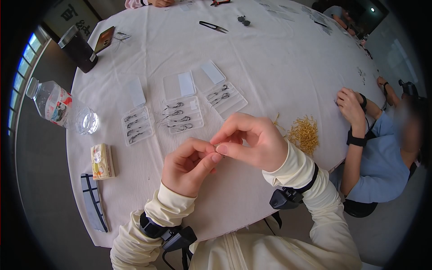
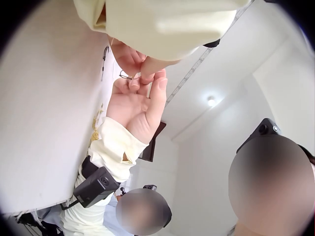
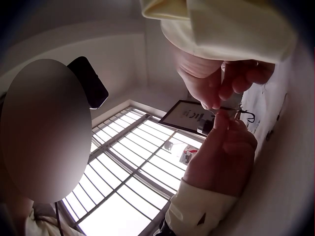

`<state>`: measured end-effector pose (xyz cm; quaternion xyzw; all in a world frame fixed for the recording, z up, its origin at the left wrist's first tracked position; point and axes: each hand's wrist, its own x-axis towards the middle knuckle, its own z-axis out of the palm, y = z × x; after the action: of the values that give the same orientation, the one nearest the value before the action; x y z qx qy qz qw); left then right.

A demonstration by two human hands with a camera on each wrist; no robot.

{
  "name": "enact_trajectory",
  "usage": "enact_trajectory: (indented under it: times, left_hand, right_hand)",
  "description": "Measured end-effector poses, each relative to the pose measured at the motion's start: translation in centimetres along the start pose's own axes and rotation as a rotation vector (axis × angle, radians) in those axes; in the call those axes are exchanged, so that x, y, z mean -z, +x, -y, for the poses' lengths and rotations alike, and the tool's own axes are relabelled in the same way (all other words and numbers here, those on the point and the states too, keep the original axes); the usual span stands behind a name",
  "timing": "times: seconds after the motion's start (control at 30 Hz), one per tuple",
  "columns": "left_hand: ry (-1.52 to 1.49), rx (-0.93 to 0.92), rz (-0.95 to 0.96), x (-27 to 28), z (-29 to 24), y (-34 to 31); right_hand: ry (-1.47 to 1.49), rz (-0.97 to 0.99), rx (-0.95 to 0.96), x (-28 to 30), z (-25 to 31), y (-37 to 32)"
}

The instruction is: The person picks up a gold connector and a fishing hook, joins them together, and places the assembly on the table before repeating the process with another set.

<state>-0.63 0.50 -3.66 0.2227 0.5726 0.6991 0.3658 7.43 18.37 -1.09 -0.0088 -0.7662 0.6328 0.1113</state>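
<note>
My left hand (image 1: 186, 168) and right hand (image 1: 258, 141) meet over the near part of the table, thumbs and forefingers pinching one tiny piece between them. Most of it is hidden by the fingertips. A thin dark loop (image 2: 124, 75) sticks out past the fingers in the left wrist view; from the right wrist it looks like a small curved hook (image 3: 251, 117). Just beyond the hands lie open clear plastic cases, one in the middle (image 1: 196, 118), one at left (image 1: 150, 130) and one at right (image 1: 237, 102), with dark looped pieces in rows.
A pile of small gold metal pieces (image 1: 303, 135) lies right of my right hand. On the left stand a water bottle (image 1: 58, 105), a dark tumbler (image 1: 78, 49) and a tissue pack (image 1: 102, 161). Black snips (image 1: 213, 27) lie farther back. A person in blue (image 1: 378, 157) sits at right.
</note>
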Motion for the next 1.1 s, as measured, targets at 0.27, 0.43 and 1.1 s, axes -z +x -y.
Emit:
enact_trajectory:
  times: [0.27, 0.43, 1.1]
  left_hand:
    - [0.020, -0.034, -0.088, -0.3, 0.2, -0.1]
    - [0.067, -0.077, -0.107, -0.4, 0.7, -0.1]
    - [0.163, -0.085, -0.087, -0.5, 0.4, -0.2]
  right_hand:
    - [-0.338, -0.082, 0.164, -0.3, 0.9, -0.1]
    - [-0.389, -0.101, 0.207, -0.6, 0.5, -0.1]
    - [-0.324, -0.025, 0.132, -0.1, 0.3, 0.1]
